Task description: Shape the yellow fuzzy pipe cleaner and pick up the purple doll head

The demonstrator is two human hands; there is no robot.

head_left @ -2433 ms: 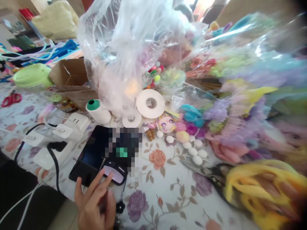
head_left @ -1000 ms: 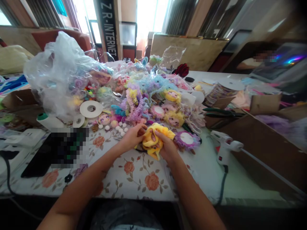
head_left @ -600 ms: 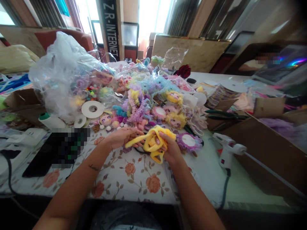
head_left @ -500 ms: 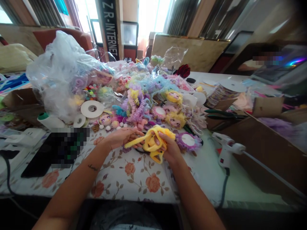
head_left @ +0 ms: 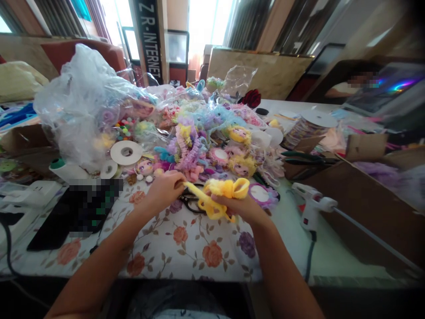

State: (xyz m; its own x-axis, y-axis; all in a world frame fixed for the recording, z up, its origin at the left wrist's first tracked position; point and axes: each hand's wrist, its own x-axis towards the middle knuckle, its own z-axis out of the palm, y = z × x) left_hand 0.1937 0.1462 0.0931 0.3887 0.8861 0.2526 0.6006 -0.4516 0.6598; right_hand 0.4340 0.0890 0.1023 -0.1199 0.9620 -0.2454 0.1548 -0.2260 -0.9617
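A bundle of fuzzy yellow ribbon (head_left: 215, 208) is gripped in my right hand (head_left: 244, 207), its loops hanging around the fingers. My left hand (head_left: 166, 188) pinches the loose end of the same strip, which runs taut between the two hands. Beneath the strip lie black-handled scissors (head_left: 191, 201) on the floral tablecloth (head_left: 195, 248), partly hidden by the ribbon. Just right of my right hand sits a round white disc with purple ruffle (head_left: 260, 193). Doll heads with yellow hair (head_left: 241, 166) lie beyond it.
A glue gun (head_left: 307, 206) stands at the right beside a cardboard box (head_left: 375, 212). At the left lie a black phone (head_left: 53, 221), a white power strip (head_left: 36, 195) and ribbon spools (head_left: 116, 153). A craft heap and plastic bag (head_left: 79, 97) fill the back. Another person (head_left: 345, 88) sits far right.
My left hand has closed from open fingers onto the ribbon's loose end. My right hand has turned over with the bundle, and the scissors show more.
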